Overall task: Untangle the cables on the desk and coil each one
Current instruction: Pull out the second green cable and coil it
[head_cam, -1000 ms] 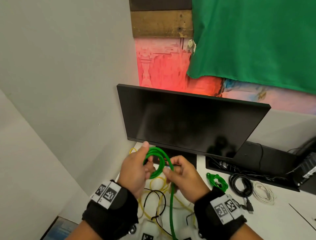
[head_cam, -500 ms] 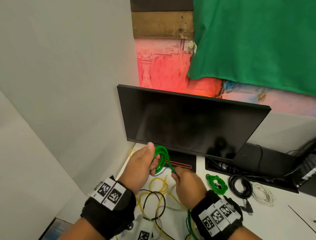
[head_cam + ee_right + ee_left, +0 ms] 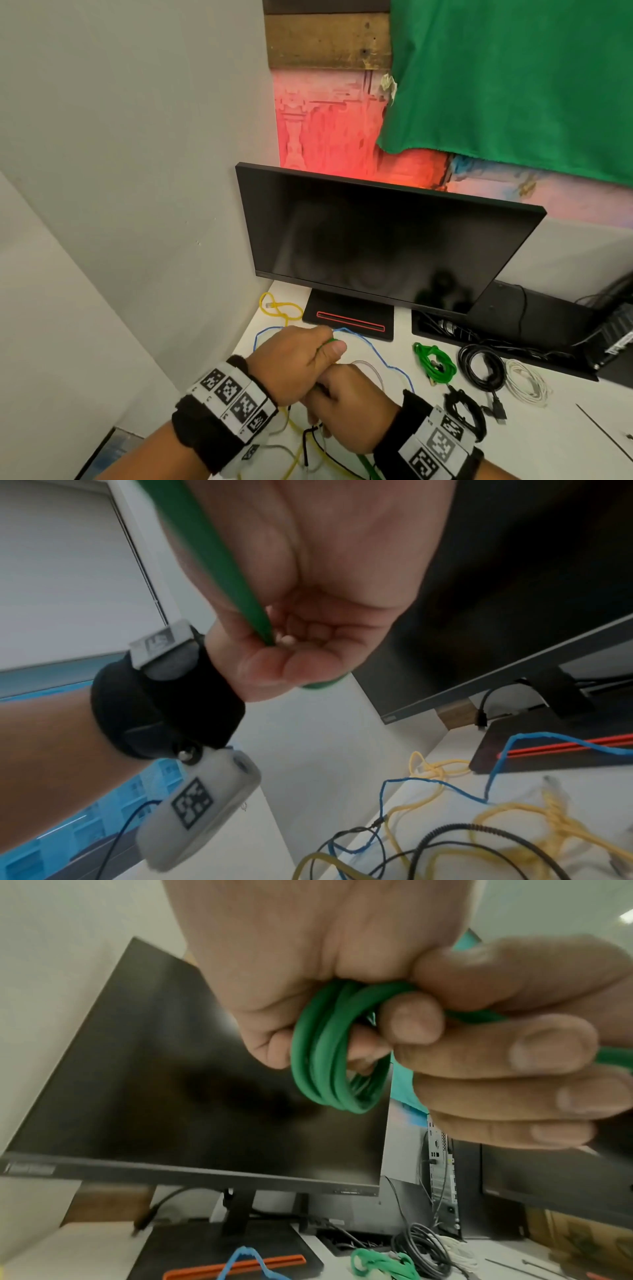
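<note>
Left wrist cam gives us the best look at the green cable (image 3: 325, 1053): thick, matte green, wound into a few tight loops that sit side by side and hang below our palm, in the air in front of the dark monitor (image 3: 192, 1085). Our left hand (image 3: 342, 969) is clamped on it, fingers (image 3: 548, 1050) curled round the top of the loops and the thumb tip pressed in against them. From the head view we only catch a sliver of green poking out by that thumb, over the desk (image 3: 534, 442) just in front of the monitor's base.

Our right hand (image 3: 352, 407) sits right up against the left one, touching it from below. On the right wrist cam its fingers are curled in on the free run of the same cable, which slides down across the palm (image 3: 342, 569) and out past the wrist. Both hands are held together, above the loose yellow (image 3: 514, 821), blue (image 3: 438, 785) and black (image 3: 435, 840) wires.
</note>
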A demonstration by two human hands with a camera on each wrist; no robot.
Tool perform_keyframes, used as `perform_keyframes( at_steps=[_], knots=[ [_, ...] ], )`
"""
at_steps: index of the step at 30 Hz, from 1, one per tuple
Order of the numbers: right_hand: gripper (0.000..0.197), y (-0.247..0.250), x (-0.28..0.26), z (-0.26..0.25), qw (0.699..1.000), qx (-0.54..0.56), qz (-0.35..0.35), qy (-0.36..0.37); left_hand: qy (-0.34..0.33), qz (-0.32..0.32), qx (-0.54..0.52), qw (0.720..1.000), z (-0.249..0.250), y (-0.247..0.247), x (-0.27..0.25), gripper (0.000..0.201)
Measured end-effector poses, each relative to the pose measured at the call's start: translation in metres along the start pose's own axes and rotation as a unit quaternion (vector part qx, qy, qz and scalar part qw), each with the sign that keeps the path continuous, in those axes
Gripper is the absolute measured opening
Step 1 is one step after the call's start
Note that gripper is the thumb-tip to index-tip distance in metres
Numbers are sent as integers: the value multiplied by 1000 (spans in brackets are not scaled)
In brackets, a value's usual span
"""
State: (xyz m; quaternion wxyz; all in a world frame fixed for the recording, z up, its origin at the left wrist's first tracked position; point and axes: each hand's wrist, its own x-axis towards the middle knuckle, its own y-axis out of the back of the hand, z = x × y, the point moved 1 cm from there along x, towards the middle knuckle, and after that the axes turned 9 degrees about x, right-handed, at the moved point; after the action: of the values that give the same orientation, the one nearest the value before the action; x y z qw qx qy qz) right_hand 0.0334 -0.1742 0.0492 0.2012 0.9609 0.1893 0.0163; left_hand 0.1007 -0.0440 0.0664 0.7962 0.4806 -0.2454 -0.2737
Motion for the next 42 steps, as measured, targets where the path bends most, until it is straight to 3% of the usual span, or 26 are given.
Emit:
perform_keyframes(
  at_steps=[3, 5, 8, 10, 13, 14, 16, 19, 21, 23, 25, 29, 32, 36, 39, 42],
  knots=[
    [17, 3, -1, -8, 998, -23, -52, 0, 31, -27, -40, 998, -2, -4, -7, 58],
    [21, 14, -2, -12, 991, -66, -104, -44, 45, -53, -31, 997, -10, -5, -10, 64],
    [7, 38, -7, -13, 978, -107, -142, -111, 72, -144, -8, 987, -24, -5, -15, 68],
    [13, 49, -10, -12, 973, -148, -140, -113, 77, -222, -66, 970, -29, -4, -20, 69],
    [17, 56, -10, -7, 964, -239, -102, -61, 99, -314, -175, 928, -28, -4, -25, 43],
    [15, 59, -10, -5, 959, -271, -73, -37, 106, -309, -199, 924, -27, -4, -25, 30],
    [15, 64, -8, 2, 948, -318, -16, -7, 125, -239, -263, 926, -25, -2, -24, 14],
    [18, 67, -8, 21, 944, -325, 36, -43, 168, -102, -455, 869, -21, 0, -20, 13],
    [19, 67, -10, 34, 960, -261, 54, -88, 190, -43, -537, 821, -20, 2, -19, 13],
    [13, 63, -12, 44, 986, -73, 74, -130, 201, -10, -572, 795, -18, 0, -18, 9],
    [14, 55, -11, 50, 978, 124, 81, -150, 196, -3, -565, 801, -16, -3, -15, 12],
    [9, 41, -1, 53, 952, 261, 93, -130, 166, -29, -505, 846, -11, -6, -11, 20],
    [7, 41, 8, 50, 903, 379, 157, -125, 165, -52, -485, 857, -6, -10, -11, 21],
    [13, 40, 14, 44, 861, 452, 206, -110, 163, -46, -516, 840, 2, -10, -9, 18],
    [15, 40, 14, 40, 836, 490, 228, -102, 167, -16, -478, 862, 1, -8, -5, 19],
    [20, 36, 12, 36, 834, 511, 177, -108, 154, 11, -399, 904, 0, -10, -3, 22]
  ],
)
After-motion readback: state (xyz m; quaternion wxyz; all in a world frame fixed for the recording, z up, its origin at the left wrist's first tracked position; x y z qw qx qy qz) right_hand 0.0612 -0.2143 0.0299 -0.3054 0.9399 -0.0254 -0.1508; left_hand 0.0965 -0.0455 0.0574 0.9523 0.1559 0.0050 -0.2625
